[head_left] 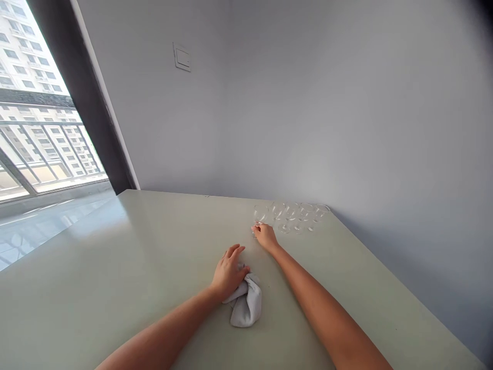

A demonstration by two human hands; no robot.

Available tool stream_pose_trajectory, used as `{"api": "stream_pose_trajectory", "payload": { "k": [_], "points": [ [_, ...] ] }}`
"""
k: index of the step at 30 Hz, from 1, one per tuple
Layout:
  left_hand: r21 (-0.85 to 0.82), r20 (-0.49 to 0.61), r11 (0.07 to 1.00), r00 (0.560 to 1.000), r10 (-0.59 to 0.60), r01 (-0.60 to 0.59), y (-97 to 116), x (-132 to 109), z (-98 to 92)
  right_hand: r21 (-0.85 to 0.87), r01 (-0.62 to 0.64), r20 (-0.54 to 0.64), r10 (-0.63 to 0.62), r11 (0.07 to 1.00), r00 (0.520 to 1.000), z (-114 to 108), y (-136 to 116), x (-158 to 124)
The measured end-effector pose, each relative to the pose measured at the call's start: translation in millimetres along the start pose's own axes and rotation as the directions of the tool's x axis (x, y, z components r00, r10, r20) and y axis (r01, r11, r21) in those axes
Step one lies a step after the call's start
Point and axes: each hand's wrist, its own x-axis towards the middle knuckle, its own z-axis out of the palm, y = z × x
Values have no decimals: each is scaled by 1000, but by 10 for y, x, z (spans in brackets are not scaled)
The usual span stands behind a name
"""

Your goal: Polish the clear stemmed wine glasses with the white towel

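At the far end of the table, my right hand [265, 236] is closed in a pinch around the stem of a wine glass [261, 211]. Its bowl shows above my fingers, and the foot is partly hidden behind them. The glass stands upright at the left end of a group of clear stemmed wine glasses [290, 211]. Nearer to me, my left hand [228, 272] grips a crumpled light grey cloth [248, 303] between thumb and palm, its fingers pointing forward. Part of the cloth lies on the table, and its upper part is hidden under the hand.
The pale, glossy table [134, 288] reaches to the grey walls [327, 92] at the back and right. A light switch [182, 57] is on the left wall. Farther left are a dark door frame [82, 87] and a balcony railing [42, 128].
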Motion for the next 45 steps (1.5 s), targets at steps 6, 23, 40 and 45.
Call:
{"api": "stream_pose_trajectory", "payload": {
  "k": [6,23,40,45],
  "points": [
    [26,21,998,998,54,-55,-10,-4,-6,57,-115,-11,116,992,993,103,179,172],
    [-48,336,992,933,128,-119,-101,112,-262,387,-176,81,156,905,984,-180,122,-460],
    [135,-195,948,930,311,-289,261,165,-499,-82,246,-109,-254,966,961,-595,-316,-1718],
    [208,-320,936,884,340,-285,330,103,-861,-152,538,-132,-556,829,821,-752,-652,-1929]
  ]
}}
